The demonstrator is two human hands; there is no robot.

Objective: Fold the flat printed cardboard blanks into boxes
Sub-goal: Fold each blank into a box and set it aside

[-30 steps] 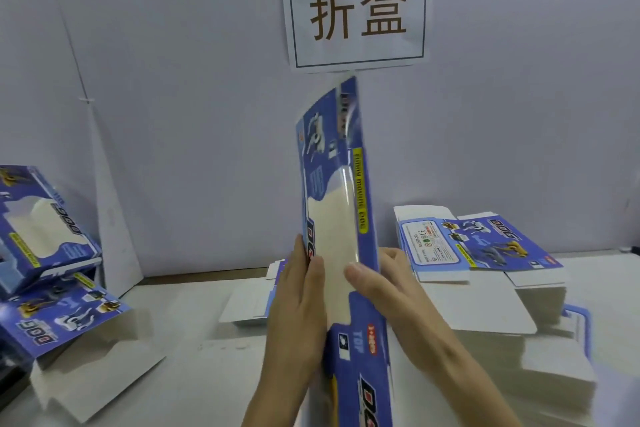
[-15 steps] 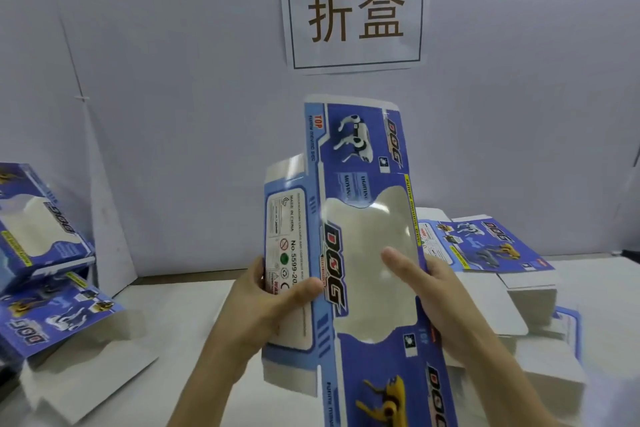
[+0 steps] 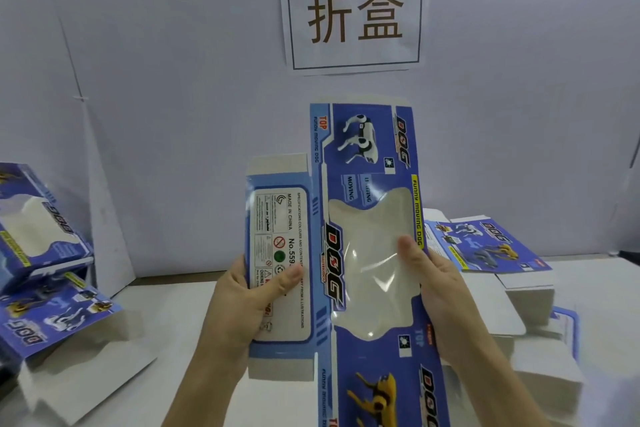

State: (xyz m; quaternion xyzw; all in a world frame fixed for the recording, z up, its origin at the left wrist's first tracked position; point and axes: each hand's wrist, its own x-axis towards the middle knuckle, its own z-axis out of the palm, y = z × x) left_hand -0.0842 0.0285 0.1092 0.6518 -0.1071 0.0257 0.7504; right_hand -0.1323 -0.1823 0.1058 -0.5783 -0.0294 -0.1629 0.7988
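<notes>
Blank upright; left hand pinches left side; right hand, right edge (thumbs front).

Views: one, head-worn, wide-angle. Station: over the white table, close to the work. Facing: forward and slightly down, square to the white back wall and its paper sign. Nearness: the printed cardboard blank, held upright, fills the centre; left hand and right hand enter from the bottom edge. Margins: lines bend at the right side
</notes>
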